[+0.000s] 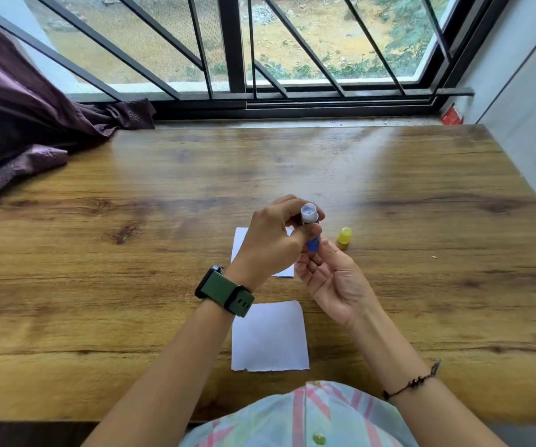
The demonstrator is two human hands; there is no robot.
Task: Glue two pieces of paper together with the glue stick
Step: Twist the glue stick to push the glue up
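Observation:
My left hand (270,240) grips the uncapped glue stick (309,215) around its upper body, with the pale glue tip facing up toward me. The fingers of my right hand (331,275) pinch the blue base of the stick from below. The stick's yellow cap (345,237) stands on the table just right of my hands. One white paper (270,337) lies flat near the table's front edge. A second white paper (240,243) lies farther back, mostly hidden under my left hand.
The wooden table (131,253) runs up to a barred window (260,59). A purple curtain (18,117) drapes over the far left corner. A small red item (452,116) sits on the sill at the far right. A white wall (534,108) borders the right side.

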